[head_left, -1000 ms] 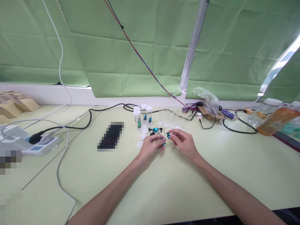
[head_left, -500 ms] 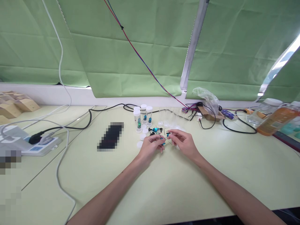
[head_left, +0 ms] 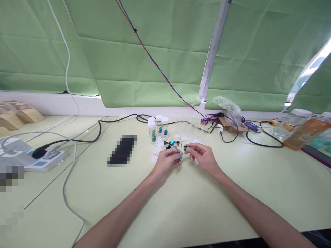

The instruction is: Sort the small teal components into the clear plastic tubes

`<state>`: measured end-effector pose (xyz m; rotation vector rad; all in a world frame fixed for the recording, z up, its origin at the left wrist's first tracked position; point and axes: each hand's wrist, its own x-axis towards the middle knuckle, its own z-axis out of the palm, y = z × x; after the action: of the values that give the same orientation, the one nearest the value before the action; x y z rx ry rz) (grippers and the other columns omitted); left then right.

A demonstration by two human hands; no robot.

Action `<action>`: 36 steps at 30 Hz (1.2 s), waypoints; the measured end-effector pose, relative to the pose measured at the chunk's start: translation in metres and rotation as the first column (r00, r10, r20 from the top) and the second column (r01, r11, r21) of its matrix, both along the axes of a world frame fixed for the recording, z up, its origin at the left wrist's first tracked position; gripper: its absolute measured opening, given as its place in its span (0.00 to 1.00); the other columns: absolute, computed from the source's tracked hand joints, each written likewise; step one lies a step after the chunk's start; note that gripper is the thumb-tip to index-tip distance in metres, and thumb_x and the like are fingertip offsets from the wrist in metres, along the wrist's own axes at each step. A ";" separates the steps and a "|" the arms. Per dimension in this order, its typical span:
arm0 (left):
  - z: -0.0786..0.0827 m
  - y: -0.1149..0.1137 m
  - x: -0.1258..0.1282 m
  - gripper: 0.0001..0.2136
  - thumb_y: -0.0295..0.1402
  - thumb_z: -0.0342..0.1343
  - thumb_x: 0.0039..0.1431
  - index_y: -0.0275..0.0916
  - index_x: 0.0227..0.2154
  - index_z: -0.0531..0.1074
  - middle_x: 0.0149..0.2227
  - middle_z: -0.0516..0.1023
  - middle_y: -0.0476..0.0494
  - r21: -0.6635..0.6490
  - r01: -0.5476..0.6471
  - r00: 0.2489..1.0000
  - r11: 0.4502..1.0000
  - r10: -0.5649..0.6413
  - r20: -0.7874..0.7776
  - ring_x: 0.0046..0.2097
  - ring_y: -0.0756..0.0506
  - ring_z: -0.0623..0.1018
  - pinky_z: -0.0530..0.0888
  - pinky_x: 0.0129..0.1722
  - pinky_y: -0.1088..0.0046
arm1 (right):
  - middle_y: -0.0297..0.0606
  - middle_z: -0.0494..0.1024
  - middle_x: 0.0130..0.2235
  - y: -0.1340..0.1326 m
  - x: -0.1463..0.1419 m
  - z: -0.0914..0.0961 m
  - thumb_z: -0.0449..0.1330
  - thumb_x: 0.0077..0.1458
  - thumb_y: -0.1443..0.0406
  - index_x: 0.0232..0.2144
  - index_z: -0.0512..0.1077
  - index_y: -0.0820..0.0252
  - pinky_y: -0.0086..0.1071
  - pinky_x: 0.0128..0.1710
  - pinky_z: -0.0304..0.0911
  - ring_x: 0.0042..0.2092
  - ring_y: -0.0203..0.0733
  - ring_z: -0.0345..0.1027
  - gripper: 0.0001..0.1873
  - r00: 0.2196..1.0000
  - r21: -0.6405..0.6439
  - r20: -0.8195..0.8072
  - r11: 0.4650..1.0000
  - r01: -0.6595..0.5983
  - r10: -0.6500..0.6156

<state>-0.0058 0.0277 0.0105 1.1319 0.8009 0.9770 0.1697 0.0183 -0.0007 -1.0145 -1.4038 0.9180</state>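
My left hand (head_left: 165,162) and my right hand (head_left: 203,156) meet over the pale green table, fingers pinched. Each pinches a small blue electronic part with thin wire legs: one blue part (head_left: 180,157) shows at the left fingertips, another blue part (head_left: 185,148) at the right fingertips. Just beyond the hands lie more loose blue and black parts (head_left: 170,143) and several white round caps (head_left: 157,150). Three small clear vials with white caps (head_left: 157,128) stand behind them, with blue or green parts inside. Empty clear vials (head_left: 184,127) stand to their right.
A dark pixelated object (head_left: 122,150) lies left of the hands. A power strip (head_left: 42,160) with white and black cables sits far left. At the back right are a cardboard box with a plastic bag (head_left: 230,119), tangled wires, and bottles (head_left: 302,132). Green blinds hang behind.
My right hand has shifted a little, its fingertips drawing slightly nearer the left hand's. Everything else has stayed still.
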 end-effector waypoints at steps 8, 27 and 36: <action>0.000 -0.001 0.000 0.10 0.36 0.65 0.46 0.34 0.26 0.76 0.28 0.71 0.46 -0.011 -0.012 1.000 1.000 0.012 -0.006 0.26 0.51 0.72 0.67 0.24 0.75 | 0.39 0.78 0.29 -0.001 0.000 0.001 0.62 0.53 0.55 0.33 0.76 0.61 0.29 0.24 0.62 0.25 0.34 0.62 0.14 0.999 0.018 0.040 1.000 0.018 -0.019; -0.002 -0.001 0.001 0.10 0.37 0.66 0.46 0.34 0.27 0.76 0.28 0.71 0.45 -0.018 -0.017 1.000 1.000 0.017 -0.014 0.26 0.51 0.72 0.68 0.24 0.75 | 0.33 0.71 0.22 -0.002 0.000 0.001 0.60 0.56 0.54 0.27 0.74 0.60 0.29 0.23 0.59 0.23 0.35 0.62 0.15 0.996 0.024 0.091 1.000 0.017 -0.019; -0.004 0.000 0.001 0.09 0.36 0.66 0.45 0.35 0.26 0.77 0.27 0.72 0.47 -0.024 -0.021 1.000 0.999 0.021 -0.007 0.25 0.51 0.72 0.67 0.24 0.74 | 0.32 0.70 0.21 -0.002 0.000 0.000 0.60 0.55 0.51 0.26 0.72 0.59 0.29 0.22 0.59 0.22 0.35 0.61 0.18 0.994 0.017 0.103 1.000 0.019 -0.021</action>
<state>-0.0046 0.0274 0.0068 1.1084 0.8298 0.9784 0.1694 0.0166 -0.0011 -1.0752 -1.4818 0.8487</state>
